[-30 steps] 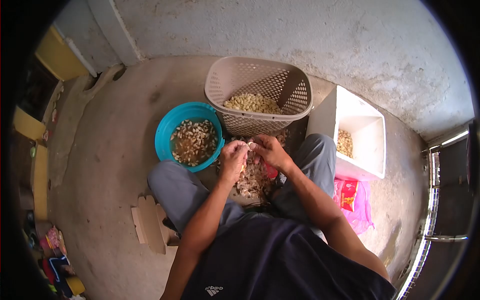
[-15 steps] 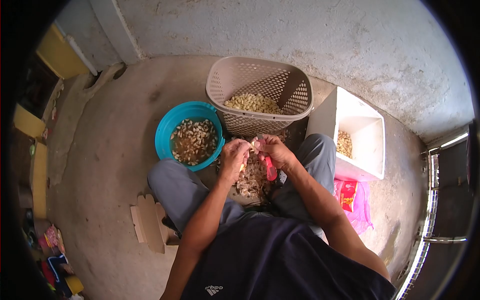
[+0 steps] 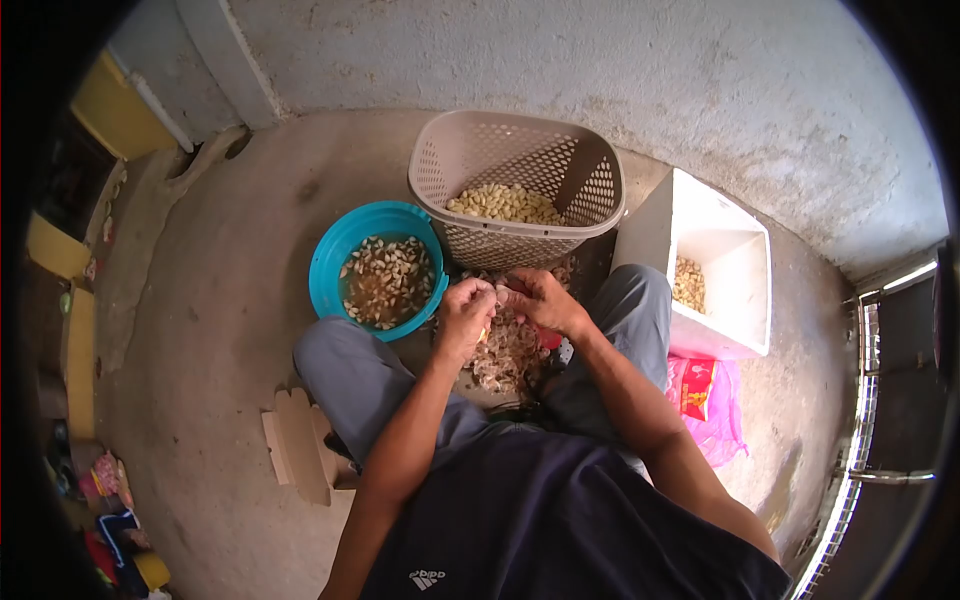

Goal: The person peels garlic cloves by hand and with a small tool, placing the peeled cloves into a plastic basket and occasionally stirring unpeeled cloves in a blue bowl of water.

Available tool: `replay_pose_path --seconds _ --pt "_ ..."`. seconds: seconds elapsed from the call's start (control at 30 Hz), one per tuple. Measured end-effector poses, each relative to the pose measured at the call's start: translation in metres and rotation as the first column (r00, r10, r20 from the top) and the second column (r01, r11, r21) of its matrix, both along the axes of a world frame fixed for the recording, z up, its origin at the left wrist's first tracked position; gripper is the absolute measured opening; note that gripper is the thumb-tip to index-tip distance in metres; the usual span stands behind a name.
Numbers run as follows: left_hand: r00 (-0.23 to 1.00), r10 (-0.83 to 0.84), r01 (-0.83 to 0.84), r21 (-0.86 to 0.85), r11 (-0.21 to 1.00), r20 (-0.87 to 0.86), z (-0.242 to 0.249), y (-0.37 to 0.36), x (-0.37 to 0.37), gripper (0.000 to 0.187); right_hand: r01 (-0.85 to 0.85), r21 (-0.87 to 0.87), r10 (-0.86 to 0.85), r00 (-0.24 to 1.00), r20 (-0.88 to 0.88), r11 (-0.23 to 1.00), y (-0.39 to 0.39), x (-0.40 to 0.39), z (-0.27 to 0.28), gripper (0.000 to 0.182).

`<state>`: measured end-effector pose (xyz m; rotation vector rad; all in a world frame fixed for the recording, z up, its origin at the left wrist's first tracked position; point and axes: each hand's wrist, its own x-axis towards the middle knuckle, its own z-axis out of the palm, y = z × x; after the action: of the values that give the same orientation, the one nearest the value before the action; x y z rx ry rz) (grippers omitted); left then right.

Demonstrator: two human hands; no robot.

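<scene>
My left hand (image 3: 467, 314) and my right hand (image 3: 545, 298) meet fingertip to fingertip over a heap of papery peels (image 3: 503, 358). Between the fingertips is a small pale clove. A red-handled tool (image 3: 549, 339) shows partly beneath my right hand, its blade hidden. To the left, a teal basin (image 3: 325, 262) holds unpeeled cloves in brownish water. Just beyond my hands, a taupe perforated basket (image 3: 510, 246) contains pale peeled cloves (image 3: 505, 203).
A white foam box (image 3: 722, 290) with cloves inside stands at the right, above a pink plastic bag (image 3: 722, 412). Flattened cardboard (image 3: 298, 445) lies by my left knee. Cloth items (image 3: 108, 480) are at the far left. A wall rises behind the basket.
My right hand has turned, and the red-handled tool has gone from plainly visible to mostly hidden beneath it. My fingertips remain together around the clove.
</scene>
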<state>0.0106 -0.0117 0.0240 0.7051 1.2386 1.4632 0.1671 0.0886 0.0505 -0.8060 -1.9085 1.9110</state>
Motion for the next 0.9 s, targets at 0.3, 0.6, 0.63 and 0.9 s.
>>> replay_pose_path --seconds 0.3,0.6,0.63,0.9 --pt "0.994 -0.001 0.005 0.040 0.999 -0.108 0.010 -0.001 0.000 0.015 0.157 -0.465 -0.263 0.950 -0.171 0.871 0.020 0.015 0.009 0.016" --pt "0.634 -0.015 0.065 0.034 0.997 -0.773 0.003 0.007 -0.005 0.038 0.505 0.016 -0.488 0.841 -0.235 0.863 0.066 -0.006 0.051 0.025" --pt "0.615 -0.002 0.042 0.030 0.999 -0.789 0.001 0.011 -0.004 0.035 0.504 0.029 -0.484 0.843 -0.236 0.863 0.071 -0.008 0.038 0.020" --pt "0.625 0.043 -0.006 0.050 0.999 -0.780 -0.014 0.025 -0.022 0.023 -0.161 0.352 0.016 0.925 0.381 0.922 0.061 -0.009 -0.084 0.025"
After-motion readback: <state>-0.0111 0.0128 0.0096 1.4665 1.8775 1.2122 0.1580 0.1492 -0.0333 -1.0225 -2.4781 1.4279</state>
